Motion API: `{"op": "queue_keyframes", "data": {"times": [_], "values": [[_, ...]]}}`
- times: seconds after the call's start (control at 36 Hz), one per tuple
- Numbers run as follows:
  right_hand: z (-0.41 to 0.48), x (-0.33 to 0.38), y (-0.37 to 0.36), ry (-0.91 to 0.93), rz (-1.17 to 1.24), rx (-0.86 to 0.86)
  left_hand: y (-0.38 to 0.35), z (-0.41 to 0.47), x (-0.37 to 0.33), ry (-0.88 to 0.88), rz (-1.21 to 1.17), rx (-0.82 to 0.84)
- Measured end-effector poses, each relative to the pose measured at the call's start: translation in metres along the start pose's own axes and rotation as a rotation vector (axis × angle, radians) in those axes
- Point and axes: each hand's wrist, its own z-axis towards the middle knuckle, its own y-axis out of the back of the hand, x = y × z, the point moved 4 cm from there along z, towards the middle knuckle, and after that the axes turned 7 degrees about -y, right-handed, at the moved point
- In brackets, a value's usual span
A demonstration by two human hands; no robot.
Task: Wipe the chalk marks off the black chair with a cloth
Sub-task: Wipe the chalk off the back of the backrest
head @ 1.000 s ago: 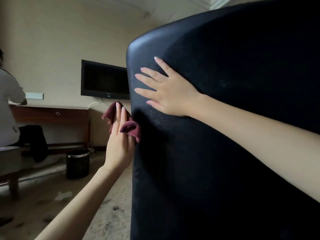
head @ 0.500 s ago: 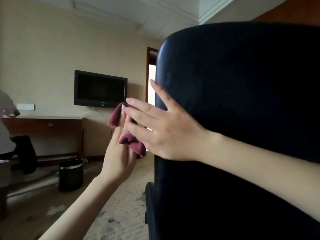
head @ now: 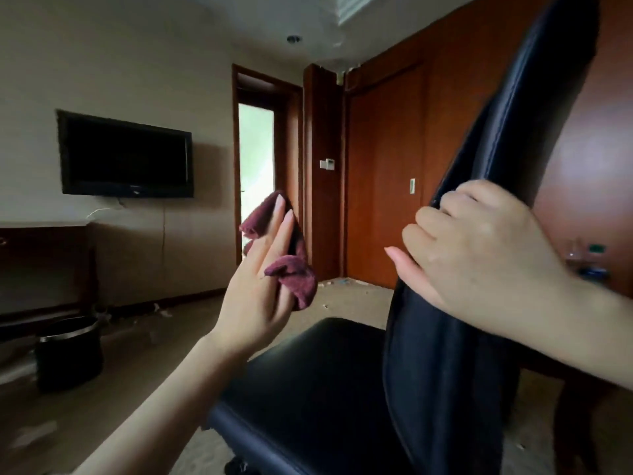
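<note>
Black padded leather chair (head: 455, 337) gripped at the backrest edge, dark red terry cloth (head: 291, 269) held up beside it.

Right hand (head: 479, 248) wrapped over the near edge of the backrest, fingers curled round the rim. Left hand (head: 263, 286) raised left of the chair and clear of it, fingers nearly straight, cloth bunched against them; thumb hidden, so exact hold unclear. Seat cushion low in view, below both hands. Behind: wall-mounted black flat television (head: 126, 156), dark round waste bin (head: 68, 354) on the floor, reddish wooden doors (head: 383, 180).
</note>
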Motion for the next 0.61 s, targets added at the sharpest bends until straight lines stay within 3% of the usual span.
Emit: {"op": "queue_keyframes", "data": {"times": [0.17,0.31,0.44,0.61], "values": [[-0.034,-0.034,-0.04,-0.116,0.004,0.191,-0.047,0.026,-0.03,-0.207,0.075,0.133],[-0.052,-0.033,-0.074,-0.231,0.2,0.361,-0.072,0.019,-0.014,-0.1,0.066,0.173],[-0.06,0.01,-0.107,-0.221,0.422,0.672,-0.08,0.0,0.01,0.025,0.047,0.199],[-0.057,0.054,-0.135,-0.241,0.573,0.675,-0.081,-0.029,0.045,0.214,0.055,0.21]]}}
